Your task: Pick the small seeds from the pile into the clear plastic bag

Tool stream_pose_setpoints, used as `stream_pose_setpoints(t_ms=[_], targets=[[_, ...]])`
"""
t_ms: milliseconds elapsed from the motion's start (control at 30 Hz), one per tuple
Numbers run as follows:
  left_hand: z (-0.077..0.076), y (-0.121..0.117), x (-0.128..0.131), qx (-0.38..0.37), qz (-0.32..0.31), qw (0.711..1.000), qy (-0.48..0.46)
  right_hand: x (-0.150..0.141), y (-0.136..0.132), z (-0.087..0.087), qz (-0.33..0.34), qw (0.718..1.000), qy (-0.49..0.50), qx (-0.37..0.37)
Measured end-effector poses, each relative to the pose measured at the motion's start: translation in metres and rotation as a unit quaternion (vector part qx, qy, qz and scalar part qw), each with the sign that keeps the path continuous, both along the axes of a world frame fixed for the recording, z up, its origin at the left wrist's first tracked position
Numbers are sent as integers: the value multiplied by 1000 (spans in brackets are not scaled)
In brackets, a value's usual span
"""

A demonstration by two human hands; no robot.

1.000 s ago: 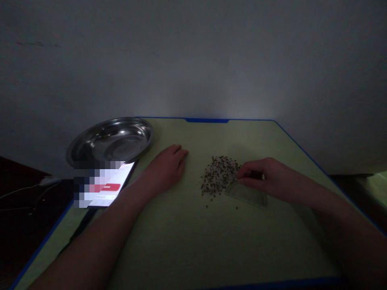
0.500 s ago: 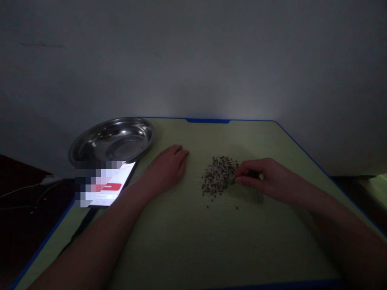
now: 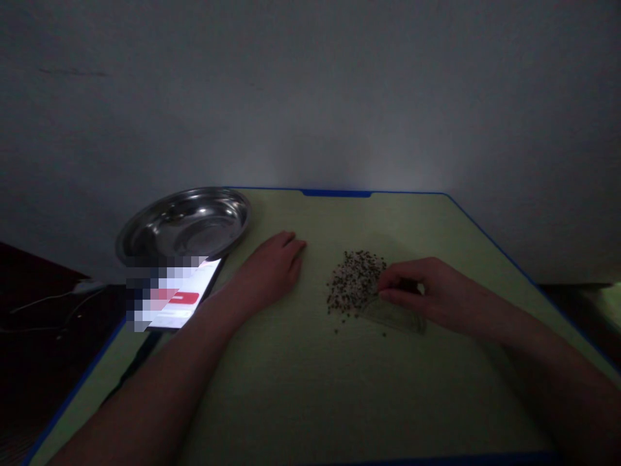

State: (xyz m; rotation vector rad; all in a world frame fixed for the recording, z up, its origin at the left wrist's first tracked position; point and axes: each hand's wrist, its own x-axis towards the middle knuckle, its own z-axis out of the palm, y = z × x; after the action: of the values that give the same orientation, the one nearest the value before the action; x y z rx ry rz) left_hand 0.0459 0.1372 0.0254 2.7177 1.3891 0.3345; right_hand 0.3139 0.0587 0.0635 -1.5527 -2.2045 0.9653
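Observation:
My right hand has thumb and index finger pinched on a clear protractor by its upper edge. The protractor's left end touches the right side of a small heap of mixed white and dark grains; their exact kind is too small to make out. A few dark grains lie loose in front of the heap. Palm down on the table, my left hand rests to the left of the heap with its fingers loosely stretched out, holding nothing.
A shiny steel basin stands at the table's back left. Before it lies a phone with its screen lit, partly pixelated, beside my left forearm. The pale green table has a blue rim and meets a grey wall. White cables hang at left.
My right hand has shifted the protractor slightly left against the heap, then slightly back. The heap's right side is a little more pushed in. My left hand stays in place; the view has drifted slightly.

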Motion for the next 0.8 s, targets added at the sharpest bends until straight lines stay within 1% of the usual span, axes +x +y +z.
stream_pose_setpoints(t_ms=[167, 467, 700, 800], targets=[[-2, 1, -1, 5, -4, 1000, -1, -2, -1, -1, 11, 1000, 6, -15], [-3, 1, -1, 4, -8, 1000, -15, -4, 0, -3, -8, 999, -8, 31], [-2, 0, -1, 2, -10, 1000, -11, -10, -1, -6, -4, 999, -3, 39], [-2, 0, 0, 1, -4, 1000, -11, -15, -2, -8, 6, 998, -6, 54]])
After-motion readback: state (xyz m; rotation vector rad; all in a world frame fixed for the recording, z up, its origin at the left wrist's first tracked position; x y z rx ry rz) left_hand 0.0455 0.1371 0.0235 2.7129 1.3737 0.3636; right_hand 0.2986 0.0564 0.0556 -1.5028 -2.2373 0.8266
